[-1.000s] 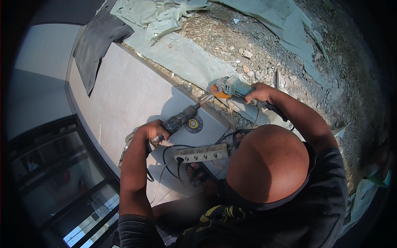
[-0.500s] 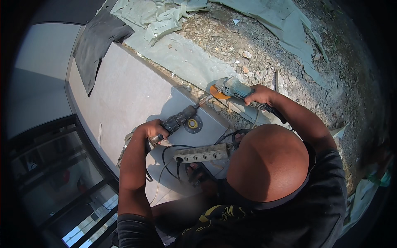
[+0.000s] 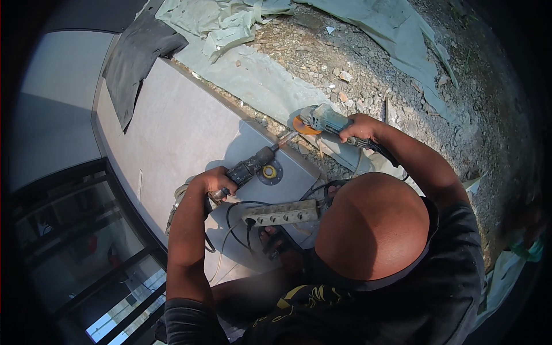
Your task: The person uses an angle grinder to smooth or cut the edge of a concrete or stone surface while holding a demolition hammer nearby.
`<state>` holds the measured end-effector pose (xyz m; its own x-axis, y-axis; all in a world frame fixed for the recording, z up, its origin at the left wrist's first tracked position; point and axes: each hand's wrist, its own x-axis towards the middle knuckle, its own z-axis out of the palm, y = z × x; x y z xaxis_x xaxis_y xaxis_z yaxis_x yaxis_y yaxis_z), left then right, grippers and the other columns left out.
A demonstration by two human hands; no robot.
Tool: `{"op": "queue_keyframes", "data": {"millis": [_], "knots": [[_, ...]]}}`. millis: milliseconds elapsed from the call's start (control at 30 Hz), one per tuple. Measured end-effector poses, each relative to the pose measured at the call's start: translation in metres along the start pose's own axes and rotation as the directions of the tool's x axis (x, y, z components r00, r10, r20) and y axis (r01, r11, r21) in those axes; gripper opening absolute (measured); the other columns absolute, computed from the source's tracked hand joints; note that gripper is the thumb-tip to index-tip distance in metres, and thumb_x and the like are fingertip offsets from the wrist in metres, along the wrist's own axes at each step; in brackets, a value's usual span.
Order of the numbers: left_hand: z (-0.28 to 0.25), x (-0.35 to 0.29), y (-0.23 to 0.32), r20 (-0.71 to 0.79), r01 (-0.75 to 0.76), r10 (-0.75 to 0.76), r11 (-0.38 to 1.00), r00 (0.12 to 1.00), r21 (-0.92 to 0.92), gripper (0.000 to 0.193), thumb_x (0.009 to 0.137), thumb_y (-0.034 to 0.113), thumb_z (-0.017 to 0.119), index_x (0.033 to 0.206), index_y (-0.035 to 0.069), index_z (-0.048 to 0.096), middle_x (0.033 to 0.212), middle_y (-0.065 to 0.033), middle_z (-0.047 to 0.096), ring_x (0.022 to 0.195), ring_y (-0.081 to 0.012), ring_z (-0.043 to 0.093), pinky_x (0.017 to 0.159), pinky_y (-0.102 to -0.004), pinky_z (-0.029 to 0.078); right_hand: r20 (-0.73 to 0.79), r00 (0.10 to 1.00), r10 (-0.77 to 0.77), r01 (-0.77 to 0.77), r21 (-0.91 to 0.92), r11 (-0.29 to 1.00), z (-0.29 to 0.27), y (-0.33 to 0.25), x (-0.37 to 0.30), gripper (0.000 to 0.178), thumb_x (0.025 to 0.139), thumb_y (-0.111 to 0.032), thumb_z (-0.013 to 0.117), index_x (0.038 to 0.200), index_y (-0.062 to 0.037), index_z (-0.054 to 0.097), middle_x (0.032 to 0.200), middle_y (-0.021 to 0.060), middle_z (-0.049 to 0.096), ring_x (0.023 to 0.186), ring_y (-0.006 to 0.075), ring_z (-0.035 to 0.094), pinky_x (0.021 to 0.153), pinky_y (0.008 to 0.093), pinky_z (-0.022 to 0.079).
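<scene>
My left hand (image 3: 217,181) is closed around the rear of a dark rotary hammer (image 3: 246,170), which lies pointing up and to the right over the pale tiled slab. A metal chisel bit (image 3: 283,140) sticks out of its front past the slab's edge. In my right hand (image 3: 362,127) is a blue-grey angle grinder (image 3: 329,121), fingers wrapped round its body. The grinder's orange disc (image 3: 306,126) is right at the bit's tip; whether they touch I cannot tell. Dust makes the disc's spin hard to judge.
A dusty power strip (image 3: 282,213) with a black plug and cables lies beside my sandalled foot (image 3: 270,237). Near the hammer is a round fitting with a yellow ring (image 3: 268,172). My bent knee (image 3: 374,224) rises at right. Beyond the slab are gravel (image 3: 356,86) and pale sheeting (image 3: 247,77).
The grinder has tilted and shifted very slightly, with its disc staying by the bit's tip. The rotary hammer and my left hand have hardly moved.
</scene>
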<state>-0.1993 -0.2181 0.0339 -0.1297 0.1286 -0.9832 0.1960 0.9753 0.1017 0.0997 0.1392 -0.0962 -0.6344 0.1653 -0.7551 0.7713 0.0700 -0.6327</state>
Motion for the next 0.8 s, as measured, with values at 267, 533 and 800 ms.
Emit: {"op": "queue_keyframes", "data": {"millis": [267,533,800], "knots": [[0.002,0.002,-0.005,-0.017,0.013,-0.013,0.999,1.000,0.041,0.031,0.064,0.008,0.078,0.089,-0.005,0.068,0.075,-0.0119,0.070,0.062,-0.0207,0.071,0.057,-0.0347,0.057,-0.027,1.000,0.006,-0.006,0.007,1.000,-0.004,-0.017,-0.008,0.060,0.059,-0.033,0.084,0.103,0.0053,0.077,0.100,0.0186,0.075,0.091,0.0270,0.071,0.081,0.0375,0.055],[0.004,0.001,-0.002,-0.023,-0.009,0.009,1.000,1.000,0.028,0.030,0.064,0.009,0.078,0.089,-0.005,0.068,0.074,-0.0109,0.069,0.061,-0.0201,0.070,0.057,-0.0340,0.056,0.016,1.000,0.005,-0.004,-0.067,0.998,-0.007,-0.020,0.002,0.068,0.060,-0.033,0.085,0.115,0.0042,0.073,0.105,0.0176,0.073,0.093,0.0274,0.069,0.082,0.0402,0.055],[0.003,0.007,-0.006,-0.025,-0.013,0.014,0.999,1.000,0.034,0.025,0.066,0.010,0.080,0.086,-0.003,0.072,0.073,-0.0107,0.071,0.061,-0.0183,0.069,0.056,-0.0333,0.056,0.020,1.000,-0.014,0.013,0.031,0.999,-0.003,-0.013,0.013,0.054,0.063,-0.031,0.084,0.102,0.0069,0.076,0.090,0.0185,0.073,0.066,0.0276,0.070,0.053,0.0433,0.058]]}}
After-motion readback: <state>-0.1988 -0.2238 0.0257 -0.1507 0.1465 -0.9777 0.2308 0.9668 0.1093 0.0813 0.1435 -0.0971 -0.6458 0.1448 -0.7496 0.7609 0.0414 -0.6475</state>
